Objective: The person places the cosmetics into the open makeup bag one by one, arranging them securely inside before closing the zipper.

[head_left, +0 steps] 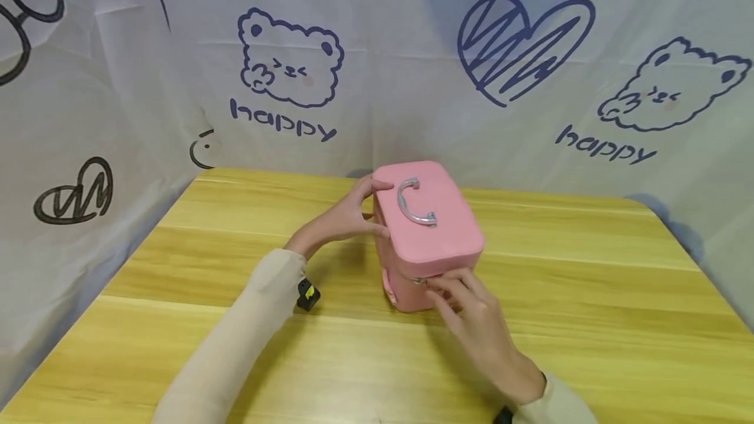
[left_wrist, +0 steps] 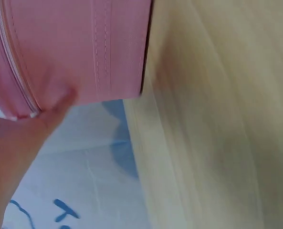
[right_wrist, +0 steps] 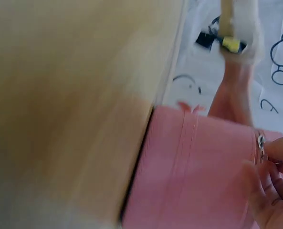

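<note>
A pink case [head_left: 429, 208] with a silver handle [head_left: 403, 201] on its lid stands upright on the wooden table. My left hand [head_left: 347, 211] rests against its left side near the far corner, thumb and index finger spread along the lid's edge. In the left wrist view, one digit of that hand [left_wrist: 17, 148] lies over the zipper seam [left_wrist: 17, 62]. At the front, just under the lid, my right hand [head_left: 477, 319] pinches a metal zipper pull [head_left: 419, 281]. The right wrist view shows the pull's metal links [right_wrist: 261, 143] beside the fingertips. The lid is down.
The wooden table [head_left: 589, 319] reaches out on both sides of the case. Behind it hangs a white cloth [head_left: 400, 84] with drawn bears and hearts. A black strap device with a yellow mark [head_left: 308, 295] sits at the left wrist.
</note>
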The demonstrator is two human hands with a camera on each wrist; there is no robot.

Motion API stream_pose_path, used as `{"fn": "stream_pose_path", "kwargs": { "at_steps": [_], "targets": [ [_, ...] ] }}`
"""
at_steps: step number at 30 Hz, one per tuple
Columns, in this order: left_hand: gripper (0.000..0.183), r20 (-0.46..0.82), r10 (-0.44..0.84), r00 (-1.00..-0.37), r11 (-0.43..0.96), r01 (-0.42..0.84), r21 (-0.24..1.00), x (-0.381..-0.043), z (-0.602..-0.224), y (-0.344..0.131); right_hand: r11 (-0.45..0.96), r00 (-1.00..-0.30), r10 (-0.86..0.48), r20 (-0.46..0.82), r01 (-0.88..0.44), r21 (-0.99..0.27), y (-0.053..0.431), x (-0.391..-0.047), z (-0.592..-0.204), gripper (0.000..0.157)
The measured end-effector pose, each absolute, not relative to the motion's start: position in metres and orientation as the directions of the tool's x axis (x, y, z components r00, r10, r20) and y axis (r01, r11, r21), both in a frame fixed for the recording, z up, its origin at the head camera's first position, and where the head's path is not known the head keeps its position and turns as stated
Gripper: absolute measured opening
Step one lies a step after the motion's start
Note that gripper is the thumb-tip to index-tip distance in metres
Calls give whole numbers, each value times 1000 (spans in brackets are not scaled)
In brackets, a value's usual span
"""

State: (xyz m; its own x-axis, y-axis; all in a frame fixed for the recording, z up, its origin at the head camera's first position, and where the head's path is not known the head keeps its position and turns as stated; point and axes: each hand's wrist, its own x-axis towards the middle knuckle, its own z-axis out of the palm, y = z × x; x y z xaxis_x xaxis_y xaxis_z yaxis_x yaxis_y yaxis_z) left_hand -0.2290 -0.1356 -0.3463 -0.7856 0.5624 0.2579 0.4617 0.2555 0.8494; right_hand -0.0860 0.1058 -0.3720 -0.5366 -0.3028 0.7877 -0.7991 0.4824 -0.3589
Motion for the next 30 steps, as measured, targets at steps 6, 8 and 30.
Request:
{"fn": "stream_pose_path", "kwargs": {
  "at_steps": [6,8,30],
  "targets": [
    [82,306,393,-867,450,472,758,-203,-346,-128,597,-468,-313,826,-774,-211,125,-91,-369,35],
    [82,337,340,-878,459,468,755,-195,-348,-122,620,-471,-320,822,-760,-194,131,-90,-369,41],
    [83,467,22,-884,450,426,785,-163,-367,-90,658,-593,-291,751,-694,-294,117,-78,-366,20]
  ]
}}
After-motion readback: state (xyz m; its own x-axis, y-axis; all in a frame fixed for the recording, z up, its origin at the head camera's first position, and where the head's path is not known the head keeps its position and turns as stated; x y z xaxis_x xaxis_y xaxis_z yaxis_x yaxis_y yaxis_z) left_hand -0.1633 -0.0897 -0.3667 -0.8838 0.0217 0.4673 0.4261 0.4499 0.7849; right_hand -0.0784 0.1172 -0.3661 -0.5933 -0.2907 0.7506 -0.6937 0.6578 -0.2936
